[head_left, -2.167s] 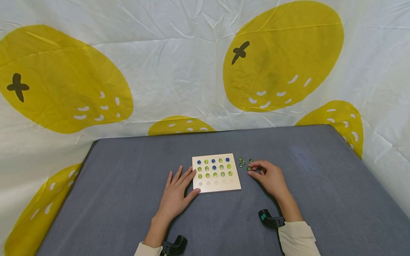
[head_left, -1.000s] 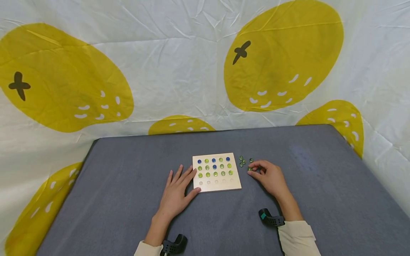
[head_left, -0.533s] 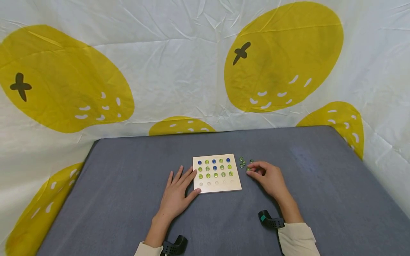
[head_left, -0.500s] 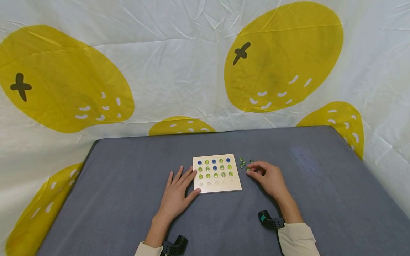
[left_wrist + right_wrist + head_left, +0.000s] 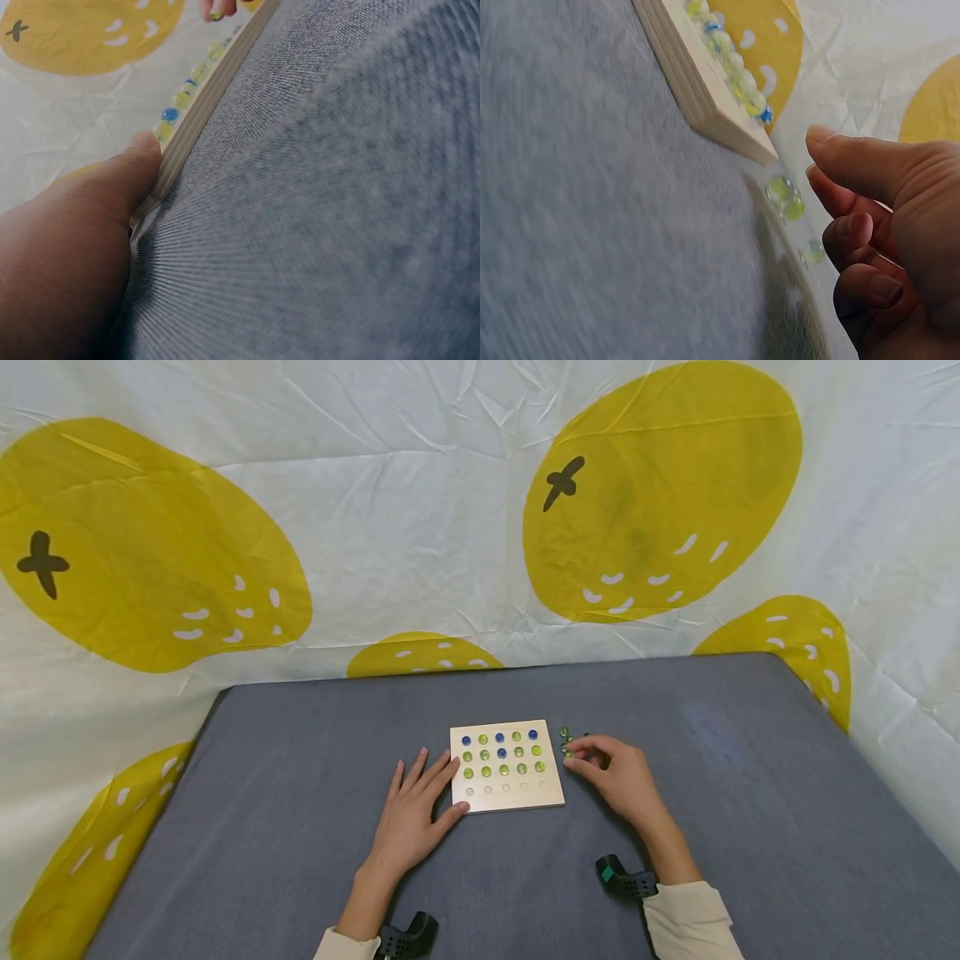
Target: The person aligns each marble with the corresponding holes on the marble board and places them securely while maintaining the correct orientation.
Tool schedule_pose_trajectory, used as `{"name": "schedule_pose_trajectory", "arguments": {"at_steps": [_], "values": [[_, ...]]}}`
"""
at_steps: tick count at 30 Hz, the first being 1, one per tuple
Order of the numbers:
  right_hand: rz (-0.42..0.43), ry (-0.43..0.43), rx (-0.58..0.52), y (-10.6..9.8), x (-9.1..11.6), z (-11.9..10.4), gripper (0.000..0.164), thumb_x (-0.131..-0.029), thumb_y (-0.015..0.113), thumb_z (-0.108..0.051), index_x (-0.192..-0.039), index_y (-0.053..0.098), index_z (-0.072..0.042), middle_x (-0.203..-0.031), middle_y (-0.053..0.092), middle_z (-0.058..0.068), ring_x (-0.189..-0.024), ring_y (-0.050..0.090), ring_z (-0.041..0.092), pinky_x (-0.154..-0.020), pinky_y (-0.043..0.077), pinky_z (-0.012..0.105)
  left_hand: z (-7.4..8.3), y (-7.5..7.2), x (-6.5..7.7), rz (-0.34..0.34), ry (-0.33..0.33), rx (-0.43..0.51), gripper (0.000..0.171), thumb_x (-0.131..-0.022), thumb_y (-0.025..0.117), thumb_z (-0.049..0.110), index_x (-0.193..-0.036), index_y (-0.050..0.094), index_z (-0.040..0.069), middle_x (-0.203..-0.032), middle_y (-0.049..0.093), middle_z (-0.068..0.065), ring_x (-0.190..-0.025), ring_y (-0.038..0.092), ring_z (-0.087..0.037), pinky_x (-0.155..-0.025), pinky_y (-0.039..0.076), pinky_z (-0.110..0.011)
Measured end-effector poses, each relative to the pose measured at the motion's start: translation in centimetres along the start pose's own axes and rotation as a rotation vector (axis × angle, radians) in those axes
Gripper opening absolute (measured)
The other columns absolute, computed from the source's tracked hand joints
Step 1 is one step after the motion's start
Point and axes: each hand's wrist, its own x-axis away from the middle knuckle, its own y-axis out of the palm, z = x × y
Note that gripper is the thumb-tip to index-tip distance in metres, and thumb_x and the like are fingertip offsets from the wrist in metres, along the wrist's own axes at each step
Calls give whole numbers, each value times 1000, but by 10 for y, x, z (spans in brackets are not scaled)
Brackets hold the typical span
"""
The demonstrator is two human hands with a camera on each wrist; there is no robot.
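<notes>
Two hands at a wooden marble board on a grey table.

The left hand (image 5: 414,810) lies flat, fingers straight and spread, its fingertips and thumb against the left edge of the wooden board (image 5: 517,799). The right hand (image 5: 617,777) rests just right of the board, fingers curled; its fingertips (image 5: 572,762) sit among the loose green marbles (image 5: 564,732), but whether they pinch one cannot be told. The board lies flat near the table's (image 5: 300,827) middle, nearly square, edges parallel to the table's, its nearest row of holes empty.
</notes>
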Motion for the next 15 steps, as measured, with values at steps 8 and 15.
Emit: {"name": "schedule_pose_trajectory", "arguments": {"at_steps": [8, 15], "values": [[-31, -34, -32, 8, 0, -11, 14, -82, 77, -18, -96, 72, -15, -74, 61, -5, -59, 48, 13, -51, 39, 25, 0, 0, -1, 2, 0, 0, 64, -91, 58, 52, -144, 47, 19, -147, 43, -2, -141, 25, -31, -113, 12, -55], [-51, -65, -49, 16, 1, -19, 15, -81, 78, -14, -95, 72, -15, -74, 60, -6, -60, 48, 12, -52, 39, 25, 1, -1, -1, 2, -4, 3, 64, -90, 59, 51, -144, 47, 18, -147, 43, -3, -141, 26, -31, -113, 12, -55]]}}
